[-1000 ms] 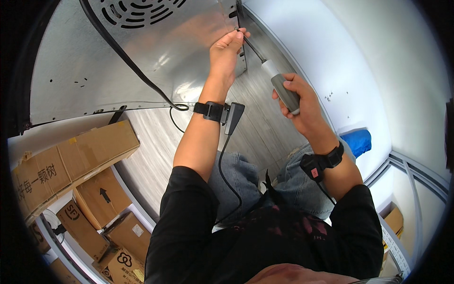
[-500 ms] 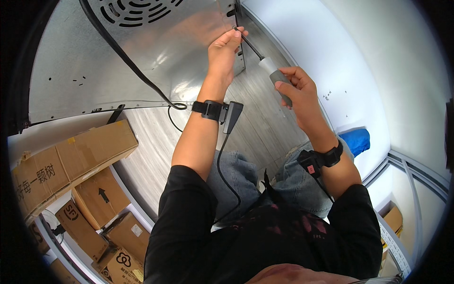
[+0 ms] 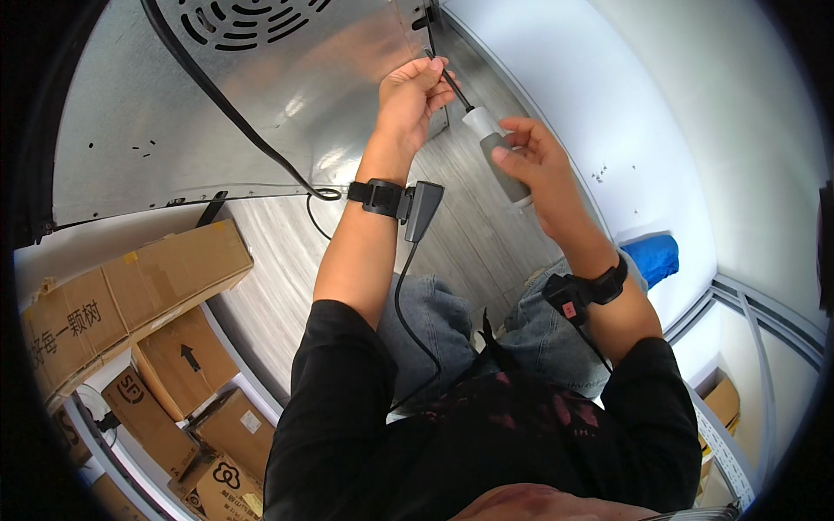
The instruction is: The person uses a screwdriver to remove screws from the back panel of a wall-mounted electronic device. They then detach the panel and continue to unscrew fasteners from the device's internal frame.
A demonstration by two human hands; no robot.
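Observation:
A screwdriver (image 3: 506, 169) with a grey and white handle and a long dark shaft slants up toward the corner edge of a metal appliance panel (image 3: 287, 130). My left hand (image 3: 415, 95) is closed in a pinch on the shaft near its tip. The tip and whatever it meets there are too small to make out. Around the handle, my right hand (image 3: 539, 169) has a loose grip; its thumb lies on the grey part, with the fingers partly lifted along the right side.
A thick black cable (image 3: 230, 104) hangs across the panel, below round vent slots. Cardboard boxes (image 3: 148, 295) are stacked at the left. On the right stand a white wall (image 3: 625, 113) and a blue bag (image 3: 653, 259). Both wrists wear strapped devices with cords.
The screwdriver handle has swung slightly left and down. My right hand has shifted left with it and loosened its fingers; my left hand has moved only a little.

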